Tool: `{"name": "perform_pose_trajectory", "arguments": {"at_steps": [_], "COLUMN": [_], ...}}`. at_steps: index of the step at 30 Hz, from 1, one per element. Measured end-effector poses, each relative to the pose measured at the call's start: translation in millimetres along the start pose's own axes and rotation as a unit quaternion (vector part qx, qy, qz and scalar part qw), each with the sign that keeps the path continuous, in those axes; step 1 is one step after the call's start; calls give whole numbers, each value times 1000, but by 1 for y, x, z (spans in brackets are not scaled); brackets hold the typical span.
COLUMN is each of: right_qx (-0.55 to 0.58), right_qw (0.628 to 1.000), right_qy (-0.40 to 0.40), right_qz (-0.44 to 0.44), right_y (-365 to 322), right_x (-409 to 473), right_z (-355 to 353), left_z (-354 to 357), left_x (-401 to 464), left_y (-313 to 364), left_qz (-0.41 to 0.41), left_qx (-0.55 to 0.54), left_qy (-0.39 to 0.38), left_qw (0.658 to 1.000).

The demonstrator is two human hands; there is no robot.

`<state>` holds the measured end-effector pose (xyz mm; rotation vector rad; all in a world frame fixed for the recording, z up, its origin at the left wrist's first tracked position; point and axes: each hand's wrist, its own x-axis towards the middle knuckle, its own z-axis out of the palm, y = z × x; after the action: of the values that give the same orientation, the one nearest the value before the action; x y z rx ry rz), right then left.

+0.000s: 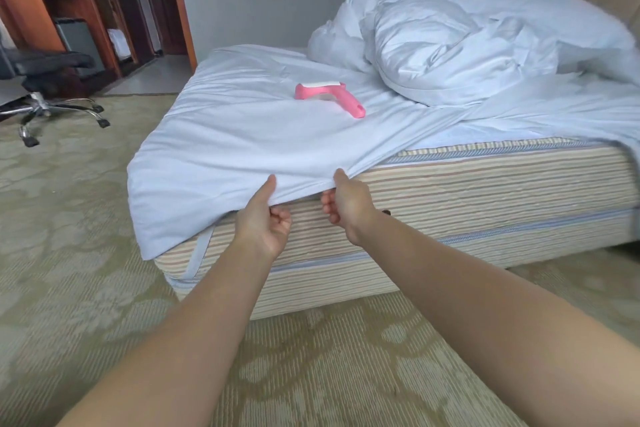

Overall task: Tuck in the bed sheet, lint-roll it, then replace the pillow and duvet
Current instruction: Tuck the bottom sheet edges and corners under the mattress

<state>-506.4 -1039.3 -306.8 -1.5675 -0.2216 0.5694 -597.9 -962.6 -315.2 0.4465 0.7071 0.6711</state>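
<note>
Both hands are clamped on the bed sheet point(242, 135) hem at the near side of the striped mattress point(467, 191): left hand point(265, 218) thumb on top w/ fingers curled under, right hand point(346, 206) same, just beside it. Imo pull the hem down taut, then shove it under the mattress w/ flat fingers, working toward the corner where the elastic strap point(202, 248) shows. Further back, the pink lint roller point(329, 97) lies on the sheet; pillow point(446, 52) and duvet point(519, 10) are heaped at the far end, so don't yank hard.

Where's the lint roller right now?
In the head view, the lint roller lies on the sheet mid-bed, left of the piled duvet, beyond both hands.
</note>
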Motion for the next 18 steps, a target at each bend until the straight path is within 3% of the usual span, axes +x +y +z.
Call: {"name": "perform_pose_trajectory", "arguments": {"at_steps": [6, 10, 16, 18], "right_qx": [-20, -104, -259, -376], "right_qw": [1000, 992, 953, 908], "right_qy": [12, 44, 78, 64], "right_qz": [-4, -49, -136, -171], "right_y": [-21, -36, -46, -50], "right_x": [-14, -8, 31, 41], "right_z": [-46, -92, -164, -182], "left_z": [46, 73, 116, 129], "left_x": [-14, -15, -7, -2], "left_y": [-27, -30, -54, -68], "left_qz": [-41, -6, 19, 69], "left_qx": [79, 139, 180, 248], "left_qy": [-76, -95, -122, -125], "left_qw": [993, 986, 976, 958]}}
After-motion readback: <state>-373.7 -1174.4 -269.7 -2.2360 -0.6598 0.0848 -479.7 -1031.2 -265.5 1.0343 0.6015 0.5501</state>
